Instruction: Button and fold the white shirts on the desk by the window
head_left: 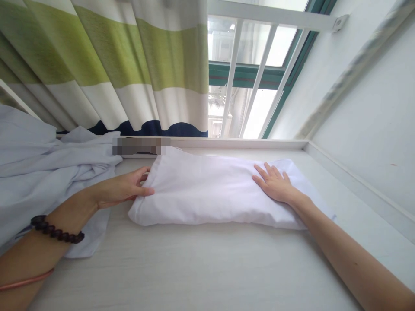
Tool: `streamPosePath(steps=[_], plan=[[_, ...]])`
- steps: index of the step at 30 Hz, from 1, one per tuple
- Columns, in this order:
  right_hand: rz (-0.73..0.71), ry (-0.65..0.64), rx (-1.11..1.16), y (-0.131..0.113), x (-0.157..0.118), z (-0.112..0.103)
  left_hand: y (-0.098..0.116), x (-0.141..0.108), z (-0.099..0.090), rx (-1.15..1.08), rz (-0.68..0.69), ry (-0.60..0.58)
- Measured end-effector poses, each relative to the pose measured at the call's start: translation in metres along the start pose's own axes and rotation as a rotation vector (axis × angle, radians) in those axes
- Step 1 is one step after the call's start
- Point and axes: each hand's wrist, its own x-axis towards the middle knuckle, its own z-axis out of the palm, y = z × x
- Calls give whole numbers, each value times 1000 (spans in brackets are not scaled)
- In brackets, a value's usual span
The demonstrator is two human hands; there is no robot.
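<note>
A folded white cloth [207, 190] lies as a long, flat bundle across the pale surface in front of me. At its left end, my left hand [129, 185] has its thumb on top of the edge and its fingers curled at the side, gripping the fabric. My right hand [272, 181] rests flat on the right part of the cloth, fingers spread. Dark beads circle my left wrist, with a reddish band farther up the arm. What kind of item the cloth is, I cannot tell.
Loose, crumpled white fabric [58, 172] is heaped at the left. The pale tabletop [201, 268] has a raised white rim [240, 144] at the back. Behind hang green-and-cream curtains [175, 56], beside a window with white bars [256, 82]. A white wall stands right. A blurred patch hides something at the rim.
</note>
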Motion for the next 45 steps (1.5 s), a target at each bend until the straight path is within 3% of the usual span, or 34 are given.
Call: streamPosePath(steps=[4, 6, 15, 18, 22, 25, 29, 32, 37, 45], plan=[[4, -12, 7, 0, 0, -1, 0, 2, 0, 315, -4, 269], [5, -19, 10, 0, 0, 0, -2, 4, -1, 403, 34, 320], [1, -18, 13, 0, 0, -1, 7, -4, 8, 296, 74, 167], [5, -18, 10, 0, 1, 0, 0, 3, 8, 379, 85, 147], [6, -18, 5, 1, 1, 1, -10, 9, 11, 814, 254, 324], [10, -41, -11, -2, -3, -5, 1, 6, 26, 1021, 416, 482], [-52, 1, -54, -16, -13, -16, 29, 17, 55, 1091, 570, 464], [-125, 40, -8, -26, -13, -14, 30, 43, 66, 1065, 530, 446], [-170, 33, 58, -17, 6, 3, -5, 75, 59, 965, 463, 380], [-13, 107, 28, 43, 32, 13, -22, 59, 64, 1077, 328, 406]])
